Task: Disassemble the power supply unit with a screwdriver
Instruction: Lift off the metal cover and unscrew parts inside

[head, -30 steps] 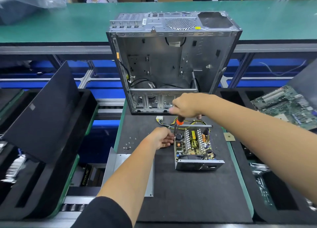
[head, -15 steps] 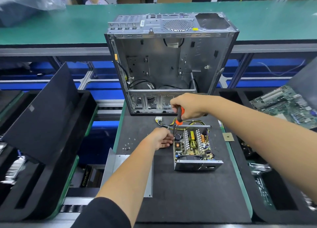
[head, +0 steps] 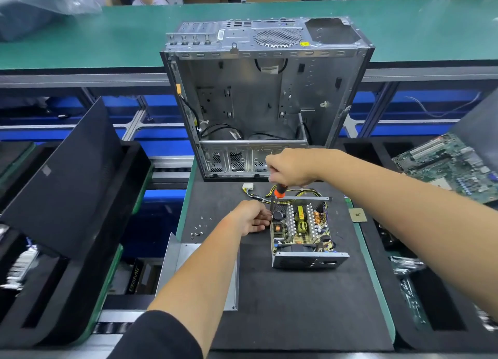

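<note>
The PSU (head: 301, 230) sits just before the case (head: 258, 99) with its cover (head: 199, 275) already off and screws (head: 199, 228) loose to its left, while the right hand (head: 291, 167) grips the screwdriver (head: 279, 192) on a board screw and the left hand (head: 252, 218), fingers curled, steadies its side, so the board is still to free.

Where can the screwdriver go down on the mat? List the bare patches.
Bare mat lies nearer than the power supply unit, right of the metal cover. Crowded: loose screws beside the left hand, cables before the case.
</note>
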A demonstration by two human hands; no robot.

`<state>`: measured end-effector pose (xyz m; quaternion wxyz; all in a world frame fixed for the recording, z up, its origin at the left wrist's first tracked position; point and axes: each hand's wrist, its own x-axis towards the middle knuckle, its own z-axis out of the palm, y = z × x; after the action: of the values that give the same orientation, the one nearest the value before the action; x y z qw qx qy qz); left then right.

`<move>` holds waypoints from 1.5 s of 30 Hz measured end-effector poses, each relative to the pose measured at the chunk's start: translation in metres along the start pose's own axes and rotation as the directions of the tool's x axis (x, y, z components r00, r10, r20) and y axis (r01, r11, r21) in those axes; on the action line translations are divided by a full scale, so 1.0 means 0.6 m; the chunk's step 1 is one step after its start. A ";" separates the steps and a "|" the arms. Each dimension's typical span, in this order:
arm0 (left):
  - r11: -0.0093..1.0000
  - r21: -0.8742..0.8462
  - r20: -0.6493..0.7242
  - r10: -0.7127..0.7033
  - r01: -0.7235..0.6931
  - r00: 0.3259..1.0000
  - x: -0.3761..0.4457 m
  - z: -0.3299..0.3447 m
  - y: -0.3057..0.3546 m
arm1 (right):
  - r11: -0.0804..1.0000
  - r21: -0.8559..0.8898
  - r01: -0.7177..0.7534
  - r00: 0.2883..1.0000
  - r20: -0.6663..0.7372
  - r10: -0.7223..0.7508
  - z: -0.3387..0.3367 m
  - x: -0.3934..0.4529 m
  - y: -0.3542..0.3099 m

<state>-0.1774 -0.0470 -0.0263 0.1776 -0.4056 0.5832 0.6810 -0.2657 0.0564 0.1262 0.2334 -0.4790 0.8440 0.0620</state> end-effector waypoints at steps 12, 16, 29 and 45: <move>0.999 -0.002 0.050 -0.050 0.050 0.997 0.001 -0.003 0.002 | 0.997 0.032 -0.067 0.997 -0.024 0.068 -0.003 -0.002 -0.011; 0.999 0.004 0.055 -0.042 0.042 0.998 0.002 -0.002 0.001 | 0.998 0.026 0.057 0.997 -0.060 -0.056 -0.001 -0.001 -0.006; 0.999 0.018 0.053 -0.032 0.031 0.998 0.008 -0.003 0.000 | 0.996 0.044 0.071 0.997 -0.040 -0.069 -0.001 -0.007 -0.011; 1.000 0.017 0.063 -0.027 0.026 0.998 0.010 -0.004 -0.003 | 0.985 0.143 0.100 0.995 -0.014 -0.099 -0.008 -0.016 -0.002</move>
<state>-0.1790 -0.0501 -0.0319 0.2082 -0.3902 0.5775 0.6863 -0.2624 0.0618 0.1351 0.2674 -0.5027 0.8220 -0.0123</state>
